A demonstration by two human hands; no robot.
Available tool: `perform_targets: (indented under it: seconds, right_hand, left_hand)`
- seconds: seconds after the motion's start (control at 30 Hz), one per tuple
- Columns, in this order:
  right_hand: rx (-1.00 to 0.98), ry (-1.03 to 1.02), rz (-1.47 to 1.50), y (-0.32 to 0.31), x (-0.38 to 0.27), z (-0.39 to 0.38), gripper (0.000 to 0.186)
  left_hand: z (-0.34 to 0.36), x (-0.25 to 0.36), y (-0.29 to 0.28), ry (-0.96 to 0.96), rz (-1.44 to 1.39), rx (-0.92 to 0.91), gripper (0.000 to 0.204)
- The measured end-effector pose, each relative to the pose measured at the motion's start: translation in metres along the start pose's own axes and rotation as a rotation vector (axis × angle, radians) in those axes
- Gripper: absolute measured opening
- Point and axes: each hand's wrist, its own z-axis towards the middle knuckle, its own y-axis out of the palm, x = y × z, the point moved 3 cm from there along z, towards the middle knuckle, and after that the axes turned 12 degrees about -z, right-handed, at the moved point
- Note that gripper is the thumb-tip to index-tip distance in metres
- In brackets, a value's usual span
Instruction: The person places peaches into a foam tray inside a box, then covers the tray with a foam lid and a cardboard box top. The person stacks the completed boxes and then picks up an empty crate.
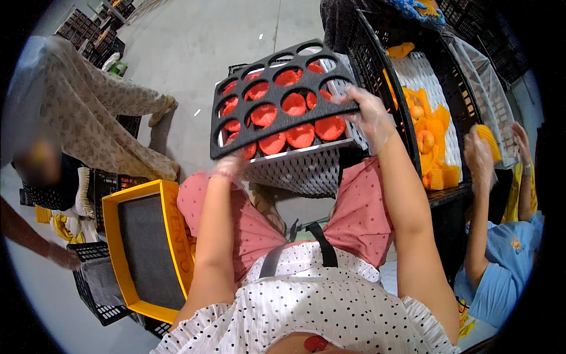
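Both my hands, in clear plastic gloves, grip a black foam insert (pixel 272 89) with rows of round holes. My left hand (pixel 231 163) is at its near left corner, the fingers partly hidden under it. At the near right corner, my right hand (pixel 371 115) closes on the edge, slightly blurred. The insert is tilted over a white-walled box (pixel 330 146). Several red cups (pixel 273 143) show through the holes and below the near edge. Beneath the box is a crate lined with white netting (pixel 289 177).
A yellow box (pixel 165 203) with a grey liner stands at my left. On the right, a black crate (pixel 377 65) holds orange foam nets (pixel 435 147). A co-worker's gloved hand (pixel 479 154) holds an orange net beyond it. Other people are at the left.
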Motion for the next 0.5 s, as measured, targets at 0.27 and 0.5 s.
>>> perform_targets:
  seconds: [0.27,0.5]
  right_hand:
    - [0.216,-0.024,-0.590,-0.073,0.068,0.068,0.046]
    - [0.090,0.148,-1.176,-0.051,0.087,0.078,0.043]
  left_hand:
    - [-0.042,0.069,-0.075,-0.334,0.029,-0.100,0.027]
    - [-0.027,0.045,-0.062,-0.363,-0.343,0.204,0.061]
